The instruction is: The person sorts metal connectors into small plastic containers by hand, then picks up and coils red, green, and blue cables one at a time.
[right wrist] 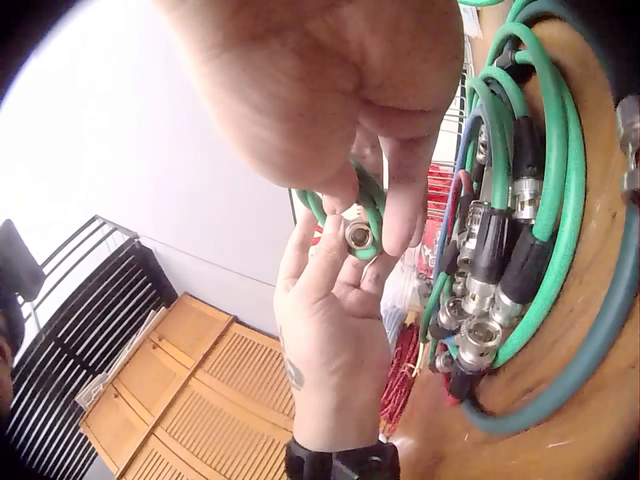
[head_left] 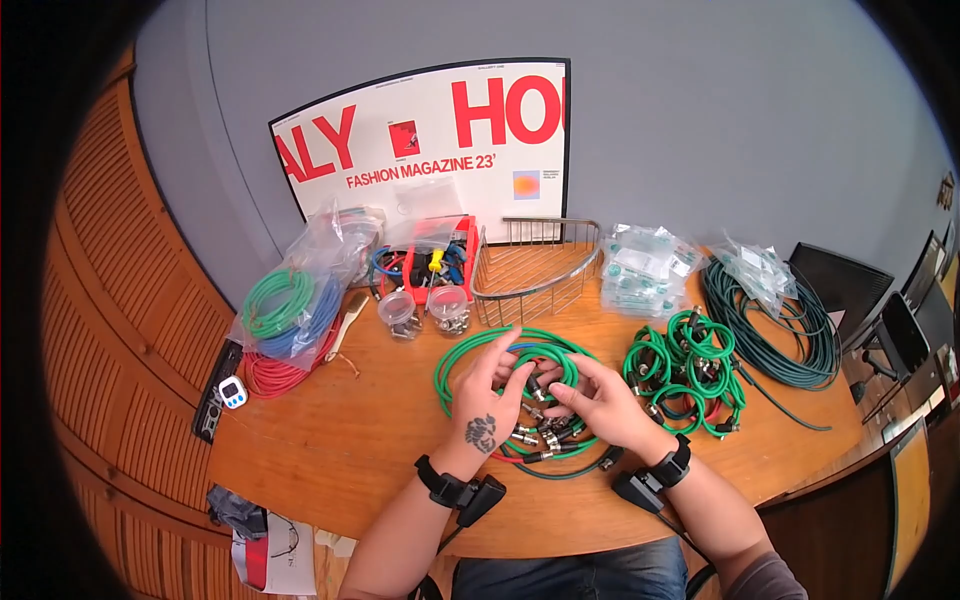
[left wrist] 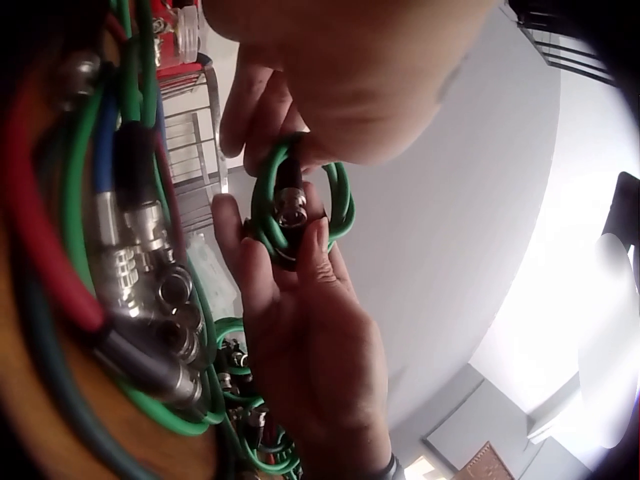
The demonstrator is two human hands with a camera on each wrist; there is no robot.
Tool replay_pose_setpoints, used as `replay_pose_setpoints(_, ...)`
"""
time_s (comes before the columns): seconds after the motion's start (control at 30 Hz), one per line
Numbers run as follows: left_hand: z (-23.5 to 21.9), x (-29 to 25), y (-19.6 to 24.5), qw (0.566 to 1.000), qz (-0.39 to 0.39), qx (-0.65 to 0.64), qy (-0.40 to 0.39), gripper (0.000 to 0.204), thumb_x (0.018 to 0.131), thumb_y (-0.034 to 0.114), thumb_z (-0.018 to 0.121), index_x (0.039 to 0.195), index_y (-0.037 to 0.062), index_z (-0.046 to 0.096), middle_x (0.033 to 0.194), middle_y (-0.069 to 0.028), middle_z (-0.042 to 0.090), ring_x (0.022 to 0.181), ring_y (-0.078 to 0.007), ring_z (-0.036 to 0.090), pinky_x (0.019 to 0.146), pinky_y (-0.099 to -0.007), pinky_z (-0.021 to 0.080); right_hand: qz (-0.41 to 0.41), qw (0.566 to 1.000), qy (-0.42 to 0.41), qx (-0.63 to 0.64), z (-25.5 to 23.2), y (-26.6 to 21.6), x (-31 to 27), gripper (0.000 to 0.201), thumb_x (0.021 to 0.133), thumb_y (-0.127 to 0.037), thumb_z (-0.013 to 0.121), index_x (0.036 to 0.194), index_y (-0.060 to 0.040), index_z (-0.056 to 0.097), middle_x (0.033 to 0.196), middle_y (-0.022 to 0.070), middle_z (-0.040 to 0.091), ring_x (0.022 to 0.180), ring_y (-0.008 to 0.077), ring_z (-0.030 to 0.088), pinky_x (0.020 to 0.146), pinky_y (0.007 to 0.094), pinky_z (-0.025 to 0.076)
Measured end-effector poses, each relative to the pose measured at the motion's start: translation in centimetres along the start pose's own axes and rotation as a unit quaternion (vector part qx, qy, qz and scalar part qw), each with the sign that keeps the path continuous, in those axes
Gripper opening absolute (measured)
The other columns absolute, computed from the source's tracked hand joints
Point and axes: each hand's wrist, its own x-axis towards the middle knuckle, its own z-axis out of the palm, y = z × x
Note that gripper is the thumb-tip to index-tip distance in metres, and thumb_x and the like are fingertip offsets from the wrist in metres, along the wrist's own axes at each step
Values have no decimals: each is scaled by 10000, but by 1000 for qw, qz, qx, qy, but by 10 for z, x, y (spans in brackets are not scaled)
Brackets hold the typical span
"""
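Both hands hold a small coil of green cable [left wrist: 343, 205] raised above a larger pile of cables. The left hand [head_left: 487, 400] has its fingers round the coil's left side; the right hand [head_left: 607, 402] pinches its right side between thumb and fingers. A metal connector [left wrist: 291, 207] with a black sleeve sits inside the small loop, and its round end [right wrist: 360, 235] shows between the hands in the right wrist view. Below lie green, blue, red and dark cables with many metal connectors [right wrist: 480, 342], forming a wide ring [head_left: 447, 372] on the table.
Coiled green cables [head_left: 722, 345] lie to the right, beside a dark green coil [head_left: 822, 350] and bagged parts [head_left: 650, 268]. A wire basket [head_left: 535, 290], two small jars [head_left: 398, 313] and a red bin [head_left: 470, 235] stand behind. Bagged cables [head_left: 275, 305] lie left.
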Motion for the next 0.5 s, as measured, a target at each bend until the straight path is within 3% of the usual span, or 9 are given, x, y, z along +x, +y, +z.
replay_pose_setpoints(0.1, 0, 0, -4, 998, 59, 34, 13, 270, 894, 49, 684, 1157, -3, 652, 901, -91, 687, 806, -151, 663, 704, -271, 518, 5, 1000, -13, 24, 3, 4, -1, 374, 983, -22, 549, 1350, 0, 476, 1217, 88, 600, 1084, 151, 618, 907, 314, 589)
replay_pose_setpoints(0.2, -3, 1, -5, 990, 83, 116, 13, 228, 887, 42, 675, 1105, -16, 648, 887, -124, 688, 782, -214, 674, 683, -302, 518, -31, 999, -1, -8, 4, 6, -2, 376, 976, -50, 580, 1342, -17, 502, 1167, 70, 644, 1025, 129, 648, 804, 284, 594)
replay_pose_setpoints(0.27, -4, 2, -8, 976, 126, 180, -1, 210, 887, 33, 655, 1089, -22, 642, 892, -168, 678, 751, -291, 663, 666, -338, 515, -28, 990, -6, -138, 2, 1, -4, 410, 960, -91, 620, 1347, -26, 502, 1030, 70, 699, 875, 119, 680, 737, 279, 569)
replay_pose_setpoints(0.3, -4, 1, -8, 976, 126, 179, -1, 210, 887, 33, 655, 1089, -22, 642, 892, -168, 678, 751, -291, 663, 666, -338, 515, -27, 990, -6, -138, 0, 1, -4, 410, 960, -91, 620, 1347, -26, 502, 1030, 70, 699, 875, 119, 680, 737, 279, 569)
replay_pose_setpoints(0.37, -6, 0, -7, 974, 128, 186, -24, 200, 892, 25, 634, 1086, -22, 638, 878, -182, 667, 734, -338, 640, 661, -365, 508, -80, 965, 25, -247, -3, 0, -3, 438, 937, -132, 657, 1336, -31, 508, 904, 79, 714, 719, 133, 668, 662, 292, 538)
replay_pose_setpoints(0.5, -11, 2, -6, 980, 77, 166, -80, 177, 884, 64, 646, 1052, 9, 634, 922, -214, 666, 817, -376, 659, 686, -430, 519, -3, 950, 33, -310, -4, -13, -5, 419, 933, -94, 659, 1319, -18, 513, 1005, 84, 705, 809, 94, 656, 704, 270, 535)
